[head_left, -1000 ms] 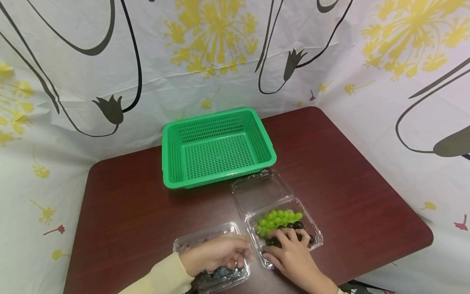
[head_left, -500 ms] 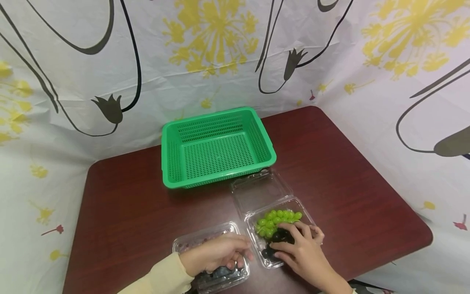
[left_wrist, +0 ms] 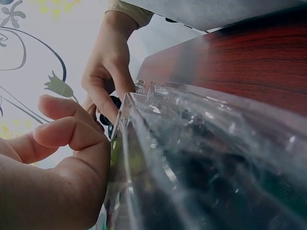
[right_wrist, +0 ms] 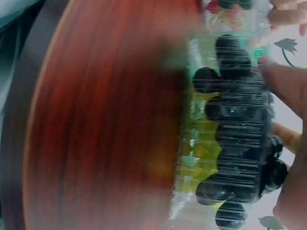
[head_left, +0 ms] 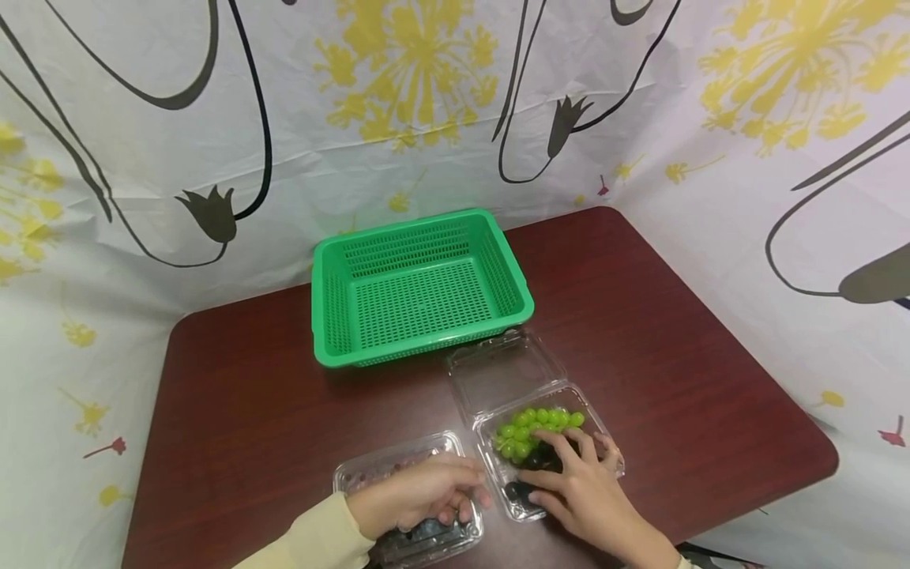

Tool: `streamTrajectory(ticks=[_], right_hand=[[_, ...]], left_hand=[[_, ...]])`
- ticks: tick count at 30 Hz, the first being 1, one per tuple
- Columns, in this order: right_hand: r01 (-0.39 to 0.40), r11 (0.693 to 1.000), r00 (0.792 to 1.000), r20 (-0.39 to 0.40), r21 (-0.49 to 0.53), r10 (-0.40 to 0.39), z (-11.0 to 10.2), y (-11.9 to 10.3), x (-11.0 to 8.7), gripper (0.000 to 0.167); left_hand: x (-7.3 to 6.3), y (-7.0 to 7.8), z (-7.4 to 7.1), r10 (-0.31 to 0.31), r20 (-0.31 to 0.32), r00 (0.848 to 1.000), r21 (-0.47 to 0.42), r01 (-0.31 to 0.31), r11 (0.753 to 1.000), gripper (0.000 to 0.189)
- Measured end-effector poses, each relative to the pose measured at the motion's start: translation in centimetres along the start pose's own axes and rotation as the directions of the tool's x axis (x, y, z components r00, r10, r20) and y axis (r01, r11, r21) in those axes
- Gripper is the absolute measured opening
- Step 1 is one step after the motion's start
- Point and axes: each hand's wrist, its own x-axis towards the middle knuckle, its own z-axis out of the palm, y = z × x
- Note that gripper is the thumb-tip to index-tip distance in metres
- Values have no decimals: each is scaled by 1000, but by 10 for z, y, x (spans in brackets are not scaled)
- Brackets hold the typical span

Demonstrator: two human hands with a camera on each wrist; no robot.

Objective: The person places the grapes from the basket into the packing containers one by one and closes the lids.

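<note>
My right hand (head_left: 586,490) is over the bunch of black grapes (right_wrist: 235,158), its bent fingers spread around them in an open clear plastic clamshell box (head_left: 486,442). In the right wrist view the bunch shows through the clear wall, with the thumb and fingers close against it. A bunch of green grapes (head_left: 526,431) lies behind the dark ones in the same box. My left hand (head_left: 426,494) hovers or rests over a second clear clamshell box (head_left: 377,462); whether it touches is unclear. Its fingers are loosely curled with nothing in them. Dark fruit shows under that lid.
A green plastic basket (head_left: 426,338) stands at the back of the dark red table (head_left: 242,395), with nothing in it. The open box's hinged lid (head_left: 505,371) lies back towards the basket. Printed cloth (head_left: 284,174) hangs behind and beside the table.
My right hand has shifted a little to the right and spread round the black grapes, leaving more of the box's left side showing. The left hand has stayed in place.
</note>
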Motion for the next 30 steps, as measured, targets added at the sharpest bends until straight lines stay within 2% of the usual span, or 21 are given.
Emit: streamTrajectory(ticks=[3,6,9,13,17,24,30], right_hand=[[-43,998,999,-15,47,44,-8,3,0,36],[-89,994,994,-65,65,93,-17,11,0,40],[-109,992,987,-110,66,116,-23,20,-1,38],[-97,992,984,-142,85,108,-22,27,-4,27],[-93,990,985,-136,106,107,-17,28,-6,23],[-129,985,984,-112,111,142,-11,26,-9,30],[-135,972,976,-145,190,164,-21,30,-2,36]], left_hand=[[-1,0,0,2,-5,1000,5,-2,1000,39],[-1,1,0,5,-5,1000,7,-5,1000,41],[-1,2,0,4,-6,1000,1,-4,1000,44],[-1,2,1,-3,-3,1000,-8,3,1000,43],[-1,2,1,-3,-1,1000,-13,3,1000,46],[-1,3,2,5,4,1000,-12,-5,1000,50],[-8,11,-3,40,10,999,32,-40,999,46]])
